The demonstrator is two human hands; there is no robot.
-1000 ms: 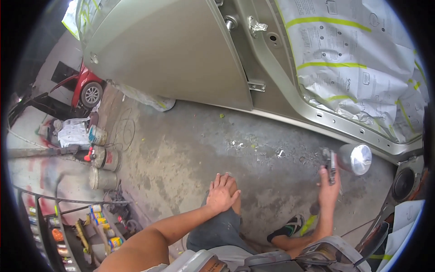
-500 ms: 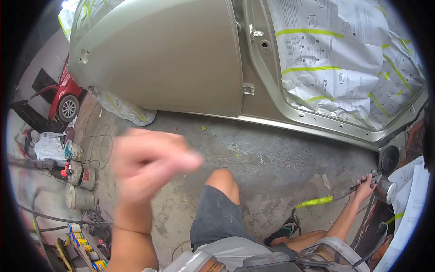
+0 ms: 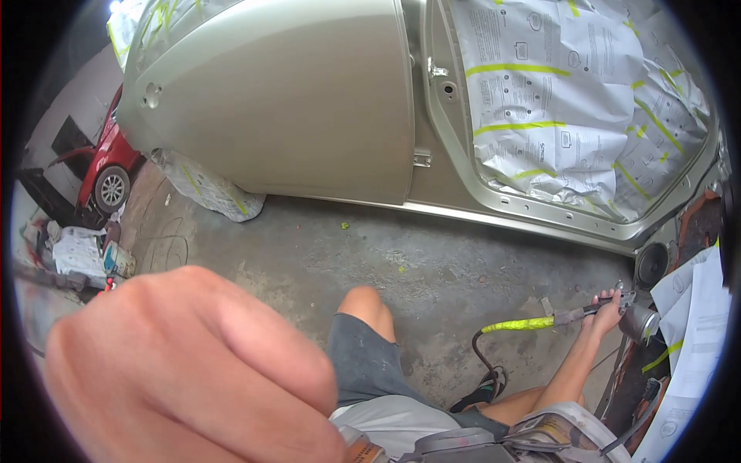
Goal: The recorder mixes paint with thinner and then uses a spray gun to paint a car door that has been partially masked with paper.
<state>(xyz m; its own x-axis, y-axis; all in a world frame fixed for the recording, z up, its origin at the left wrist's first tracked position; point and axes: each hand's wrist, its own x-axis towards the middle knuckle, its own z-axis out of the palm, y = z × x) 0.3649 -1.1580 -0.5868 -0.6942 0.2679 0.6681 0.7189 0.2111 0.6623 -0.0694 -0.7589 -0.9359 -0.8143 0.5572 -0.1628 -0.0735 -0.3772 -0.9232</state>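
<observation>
My left hand (image 3: 193, 363) looms large at the lower left, close to the camera. Its fingers are curled in, and whatever lies inside them, if anything, is hidden. Down at the right, my right hand (image 3: 610, 312) is wrapped round the handle of a spray gun (image 3: 624, 296) with a metal cup (image 3: 641, 323). From the gun runs a dark hose bound in yellow-green tape (image 3: 517, 325). Beyond my hands stands a car body with a beige-gold door panel (image 3: 301, 108). White masking sheet (image 3: 532, 100) with yellow-green tape covers the door opening beside it.
A grey, stained floor (image 3: 370, 258) lies between my knee and the car. A covered wheel (image 3: 208, 185) sits under the panel's left end. Further left is a red car (image 3: 112, 166). Panels with white sheet (image 3: 679, 363) stand close on my right.
My left hand has come nearer to the camera and dropped toward the lower left, filling more of the view. My right hand keeps hold of the spray gun, slightly further left in the picture.
</observation>
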